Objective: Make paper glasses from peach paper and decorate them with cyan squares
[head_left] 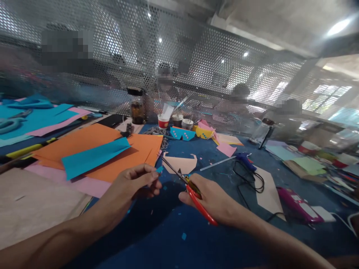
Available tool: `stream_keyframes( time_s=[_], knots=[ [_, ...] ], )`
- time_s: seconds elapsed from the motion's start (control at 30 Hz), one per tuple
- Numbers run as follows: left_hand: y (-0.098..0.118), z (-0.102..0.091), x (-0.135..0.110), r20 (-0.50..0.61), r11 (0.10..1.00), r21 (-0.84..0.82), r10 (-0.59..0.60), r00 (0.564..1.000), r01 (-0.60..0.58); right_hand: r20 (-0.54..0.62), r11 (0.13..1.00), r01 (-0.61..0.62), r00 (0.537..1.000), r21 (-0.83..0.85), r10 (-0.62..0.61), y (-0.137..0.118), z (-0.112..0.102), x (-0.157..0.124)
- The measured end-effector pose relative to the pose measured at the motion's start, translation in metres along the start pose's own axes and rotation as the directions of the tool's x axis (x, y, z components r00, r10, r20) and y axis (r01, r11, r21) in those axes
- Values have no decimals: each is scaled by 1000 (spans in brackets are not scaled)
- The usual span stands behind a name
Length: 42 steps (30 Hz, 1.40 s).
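My left hand point(134, 185) pinches a tiny scrap of blue paper point(159, 169) between thumb and fingertips, low over the dark blue table point(174, 246). My right hand point(214, 200) is closed round the red handles of a pair of scissors point(187, 184). The blades point up and left, their tips close to the blue scrap. Small blue snippets lie scattered on the table beneath both hands. A pale peach cut-out shape point(179, 163) rests just beyond the scissors.
Orange sheets point(92, 145) with a blue strip point(92, 157) on top and pink paper lie to the left. A blue glue gun point(245, 158) with a black cord, a purple device point(298, 205), cups point(163, 120), a jar point(137, 106) and paper crafts stand further back. A perforated metal screen point(196, 63) closes off the far side.
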State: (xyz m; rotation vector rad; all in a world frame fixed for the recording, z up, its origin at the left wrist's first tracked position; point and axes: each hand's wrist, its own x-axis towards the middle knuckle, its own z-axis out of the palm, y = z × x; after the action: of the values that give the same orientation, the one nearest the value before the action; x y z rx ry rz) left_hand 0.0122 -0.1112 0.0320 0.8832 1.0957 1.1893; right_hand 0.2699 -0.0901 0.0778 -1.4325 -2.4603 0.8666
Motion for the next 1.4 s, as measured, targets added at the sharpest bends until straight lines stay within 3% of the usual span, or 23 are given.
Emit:
stream_keyframes(
  time_s=[0.43,0.73,1.17,1.4],
  knots=[
    [10,9,-2,-17,984,-177,-8,1000,5,-67,990,15,997,-139,-25,2,11,-7],
    [4,6,-4,14,988,-151,19,1000,-17,-120,974,13,992,-228,-42,5,21,-10],
    [-9,2,-1,64,996,-91,10,998,-5,-49,990,-16,999,-138,9,-6,17,-10],
    [-5,5,-2,54,995,-100,3,999,2,-15,995,-32,999,-91,30,-8,14,-12]
  ],
)
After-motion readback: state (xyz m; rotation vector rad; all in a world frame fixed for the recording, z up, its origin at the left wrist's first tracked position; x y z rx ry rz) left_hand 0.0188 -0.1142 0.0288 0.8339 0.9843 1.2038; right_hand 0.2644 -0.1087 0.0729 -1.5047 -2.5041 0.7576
